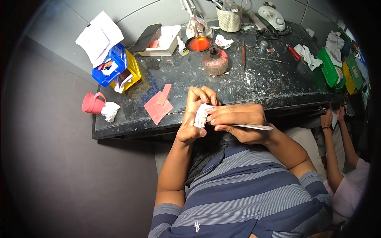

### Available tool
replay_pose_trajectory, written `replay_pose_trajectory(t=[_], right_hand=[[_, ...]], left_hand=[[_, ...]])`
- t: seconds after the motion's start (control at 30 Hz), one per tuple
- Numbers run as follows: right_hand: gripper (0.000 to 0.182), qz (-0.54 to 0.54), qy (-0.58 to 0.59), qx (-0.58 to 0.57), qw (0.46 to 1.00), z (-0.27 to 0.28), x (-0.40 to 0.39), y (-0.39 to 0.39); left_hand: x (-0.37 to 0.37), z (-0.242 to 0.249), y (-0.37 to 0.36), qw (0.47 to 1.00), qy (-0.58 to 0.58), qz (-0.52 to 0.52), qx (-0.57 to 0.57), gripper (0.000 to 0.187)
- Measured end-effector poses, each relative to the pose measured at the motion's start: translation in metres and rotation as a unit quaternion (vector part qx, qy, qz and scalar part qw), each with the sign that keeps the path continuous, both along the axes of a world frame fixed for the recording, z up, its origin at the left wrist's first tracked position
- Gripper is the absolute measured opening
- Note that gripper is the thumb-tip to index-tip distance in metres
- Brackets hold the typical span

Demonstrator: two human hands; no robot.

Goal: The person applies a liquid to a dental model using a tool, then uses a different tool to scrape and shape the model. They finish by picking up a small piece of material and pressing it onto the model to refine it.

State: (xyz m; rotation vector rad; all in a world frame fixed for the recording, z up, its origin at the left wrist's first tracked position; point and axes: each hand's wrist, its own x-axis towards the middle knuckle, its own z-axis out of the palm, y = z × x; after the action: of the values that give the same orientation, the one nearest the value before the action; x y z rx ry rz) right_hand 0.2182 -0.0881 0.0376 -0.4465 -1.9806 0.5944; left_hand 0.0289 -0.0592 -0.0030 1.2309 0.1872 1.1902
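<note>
A white dental cast (pixel 201 116) with a row of teeth is held over the front edge of the bench. My left hand (pixel 191 119) is closed round its left side, thumb below and fingers above. My right hand (pixel 242 121) is closed on a thin metal tool (pixel 254 127), whose flat end sticks out toward the right. The fingertips of my right hand meet the toothed side of the cast, and they hide the tool's working tip.
On the dark bench (pixel 178 73) lie pink wax sheets (pixel 158 108), a glass burner (pixel 215 62), a red-orange dish (pixel 199 43) and a white tray (pixel 168 43). A pink mug (pixel 93 104) stands left. A co-worker's arms (pixel 332 150) show at the right.
</note>
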Motion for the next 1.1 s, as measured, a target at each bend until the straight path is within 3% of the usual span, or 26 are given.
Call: replay_pose_trajectory(t=[1.1], right_hand=[[0.015,0.030,0.000,-0.079,0.996,-0.0012,0.0072,0.0051]], left_hand=[[0.0030,-0.0021,-0.0027,0.998,0.031,0.046,0.011,0.072]])
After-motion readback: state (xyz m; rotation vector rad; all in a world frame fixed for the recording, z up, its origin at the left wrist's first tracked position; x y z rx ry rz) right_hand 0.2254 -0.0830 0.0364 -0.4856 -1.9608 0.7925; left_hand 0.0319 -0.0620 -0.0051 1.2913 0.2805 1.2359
